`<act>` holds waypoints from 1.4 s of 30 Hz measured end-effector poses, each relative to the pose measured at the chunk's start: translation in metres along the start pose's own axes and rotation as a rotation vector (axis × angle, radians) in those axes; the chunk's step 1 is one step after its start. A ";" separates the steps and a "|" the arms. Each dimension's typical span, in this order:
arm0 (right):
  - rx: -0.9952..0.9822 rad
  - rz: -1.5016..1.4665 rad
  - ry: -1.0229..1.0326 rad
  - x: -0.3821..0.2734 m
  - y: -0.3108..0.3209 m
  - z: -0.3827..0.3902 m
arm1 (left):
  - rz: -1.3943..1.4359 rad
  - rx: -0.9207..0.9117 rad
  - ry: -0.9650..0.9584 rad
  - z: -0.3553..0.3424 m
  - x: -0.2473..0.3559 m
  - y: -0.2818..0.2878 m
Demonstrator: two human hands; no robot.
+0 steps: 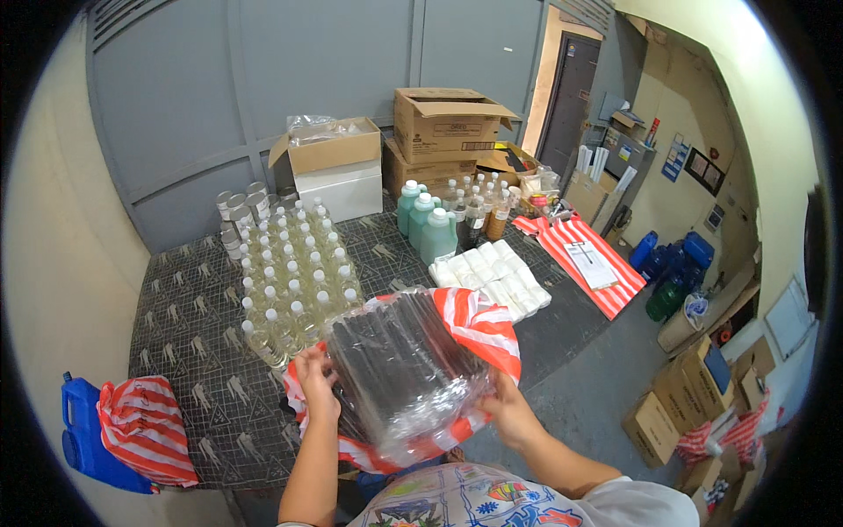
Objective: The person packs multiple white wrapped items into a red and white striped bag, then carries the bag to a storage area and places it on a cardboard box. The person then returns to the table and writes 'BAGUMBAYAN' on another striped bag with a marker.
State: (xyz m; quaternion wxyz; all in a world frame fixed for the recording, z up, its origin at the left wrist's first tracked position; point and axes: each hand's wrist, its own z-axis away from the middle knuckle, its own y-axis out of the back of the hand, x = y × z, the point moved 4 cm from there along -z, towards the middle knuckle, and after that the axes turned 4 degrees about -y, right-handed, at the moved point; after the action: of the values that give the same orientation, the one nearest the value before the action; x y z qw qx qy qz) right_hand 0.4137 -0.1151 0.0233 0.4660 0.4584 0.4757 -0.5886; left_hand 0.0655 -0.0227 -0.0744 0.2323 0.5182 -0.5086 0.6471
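Observation:
Between my hands is a clear plastic pack of black items (399, 351), long and laid side by side; their exact kind I cannot make out. My left hand (318, 384) grips its left edge, with thumb and fingers curled on the film. At the lower right corner, my right hand (509, 411) is closed on the crinkled wrap, its fingers partly hidden. A red-and-white striped plastic bag (481, 329) lies around and under the pack, showing on both sides. The pack is tilted over the near edge of the dark patterned table (189, 351).
Rows of clear bottles with white caps (294, 272) stand just beyond the pack, beside cans (255, 204). Further right are green jugs (437, 235), white folded packs (492, 277) and a striped bag under a clipboard (593, 263). Cartons (448, 123) line the back; a blue jug (92, 430) sits left.

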 end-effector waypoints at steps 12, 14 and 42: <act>-0.436 1.698 0.300 -0.046 0.026 -0.165 | -1.459 -0.452 -0.213 0.052 0.012 -0.155; -0.460 0.827 -0.089 -0.041 0.034 -0.206 | -1.479 -0.500 -0.357 0.071 0.001 -0.160; -0.219 0.325 0.257 -0.143 0.096 -0.221 | -1.279 -0.574 -0.159 0.073 -0.047 -0.199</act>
State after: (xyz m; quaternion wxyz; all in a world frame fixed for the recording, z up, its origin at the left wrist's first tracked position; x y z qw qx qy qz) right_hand 0.5508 0.1084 0.1229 0.5374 0.5467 0.5121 -0.3873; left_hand 0.2788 -0.0028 -0.0375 0.6566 0.6796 -0.2705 0.1841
